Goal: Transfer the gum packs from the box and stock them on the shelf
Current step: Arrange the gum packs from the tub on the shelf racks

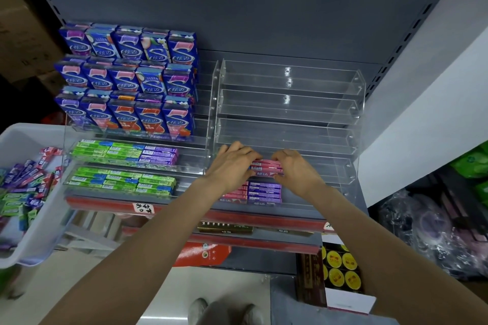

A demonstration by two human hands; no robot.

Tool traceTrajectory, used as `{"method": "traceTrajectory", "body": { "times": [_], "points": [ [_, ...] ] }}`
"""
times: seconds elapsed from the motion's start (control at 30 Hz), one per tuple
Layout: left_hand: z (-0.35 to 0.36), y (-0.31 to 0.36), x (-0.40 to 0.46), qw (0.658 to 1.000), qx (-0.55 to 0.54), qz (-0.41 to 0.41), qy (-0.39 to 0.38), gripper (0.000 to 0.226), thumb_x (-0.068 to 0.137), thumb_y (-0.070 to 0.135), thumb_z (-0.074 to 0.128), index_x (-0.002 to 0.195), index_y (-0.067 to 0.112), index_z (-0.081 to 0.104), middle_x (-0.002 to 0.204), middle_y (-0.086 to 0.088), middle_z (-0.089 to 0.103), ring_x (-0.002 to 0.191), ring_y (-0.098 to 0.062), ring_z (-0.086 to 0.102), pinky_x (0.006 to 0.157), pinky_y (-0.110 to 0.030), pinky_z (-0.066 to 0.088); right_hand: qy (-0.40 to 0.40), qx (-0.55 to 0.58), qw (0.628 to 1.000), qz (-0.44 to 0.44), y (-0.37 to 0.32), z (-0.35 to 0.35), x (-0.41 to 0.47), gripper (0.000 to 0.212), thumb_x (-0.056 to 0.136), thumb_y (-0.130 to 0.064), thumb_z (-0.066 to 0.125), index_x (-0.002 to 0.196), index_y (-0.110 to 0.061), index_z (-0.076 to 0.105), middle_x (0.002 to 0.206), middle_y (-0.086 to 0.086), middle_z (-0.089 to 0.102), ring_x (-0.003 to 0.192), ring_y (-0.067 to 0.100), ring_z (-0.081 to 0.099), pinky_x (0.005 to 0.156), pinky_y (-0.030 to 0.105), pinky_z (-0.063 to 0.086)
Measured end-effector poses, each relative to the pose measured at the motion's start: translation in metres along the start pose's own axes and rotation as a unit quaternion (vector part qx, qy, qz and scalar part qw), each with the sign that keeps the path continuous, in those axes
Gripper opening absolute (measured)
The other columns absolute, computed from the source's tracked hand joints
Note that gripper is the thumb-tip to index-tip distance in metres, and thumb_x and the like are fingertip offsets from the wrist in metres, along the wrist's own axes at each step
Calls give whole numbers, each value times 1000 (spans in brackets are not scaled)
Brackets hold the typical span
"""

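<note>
My left hand [232, 163] and my right hand [293, 169] together grip a small stack of pink gum packs [265, 167] from both ends, over a lower tier of the clear acrylic rack [348, 124] on the right of the shelf. Just below the stack, pink and purple gum packs [264, 192] lie in the lowest tier. A white plastic box [34, 235] at the left holds several loose gum packs [23, 187] in purple, red and green. Green and purple packs [121, 166] fill the lower tiers of the left rack.
Blue upright gum boxes [126, 81] fill the upper tiers of the left rack. The right rack's upper tiers hold nothing. A red price strip [184, 211] runs along the shelf edge. Bagged goods [435, 224] lie on the floor at the right. My shoes [224, 311] show below.
</note>
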State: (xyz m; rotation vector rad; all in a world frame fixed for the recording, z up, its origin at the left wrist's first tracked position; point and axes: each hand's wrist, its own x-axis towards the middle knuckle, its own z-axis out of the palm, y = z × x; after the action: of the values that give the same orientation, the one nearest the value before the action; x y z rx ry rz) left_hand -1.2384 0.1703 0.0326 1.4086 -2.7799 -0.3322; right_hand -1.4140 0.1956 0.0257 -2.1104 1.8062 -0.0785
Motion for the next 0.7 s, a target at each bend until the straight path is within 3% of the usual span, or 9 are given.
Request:
{"method": "traceTrajectory", "body": {
  "times": [0.17,0.4,0.53,0.7],
  "points": [
    [1,-1,-4,1000,15,11,17,46,96,31,49,141,26,39,140,8,44,124,-14,32,100,-31,24,34,27,999,5,1,3,-8,44,90,-18,61,131,-11,50,126,9,49,117,23,48,99,33,43],
    [9,-1,-9,999,7,3,34,48,98,25,47,145,25,35,150,7,30,136,-15,25,107,-32,23,50,58,997,10,-1,6,-11,37,90,-10,59,127,-7,54,123,11,51,105,22,57,92,21,42],
    [10,-4,-13,999,-15,-19,44,48,98,24,47,145,21,35,149,5,33,136,-14,28,111,-31,20,42,44,998,13,-2,5,-12,42,92,-15,58,133,-10,49,128,9,49,111,22,55,96,28,46],
    [8,-8,-18,999,33,-3,30,45,101,24,40,146,21,33,153,4,29,139,-15,27,114,-30,14,31,-19,999,-3,-7,5,-12,47,95,-16,52,140,-15,40,136,5,44,126,21,41,103,33,40]
  ]
}}
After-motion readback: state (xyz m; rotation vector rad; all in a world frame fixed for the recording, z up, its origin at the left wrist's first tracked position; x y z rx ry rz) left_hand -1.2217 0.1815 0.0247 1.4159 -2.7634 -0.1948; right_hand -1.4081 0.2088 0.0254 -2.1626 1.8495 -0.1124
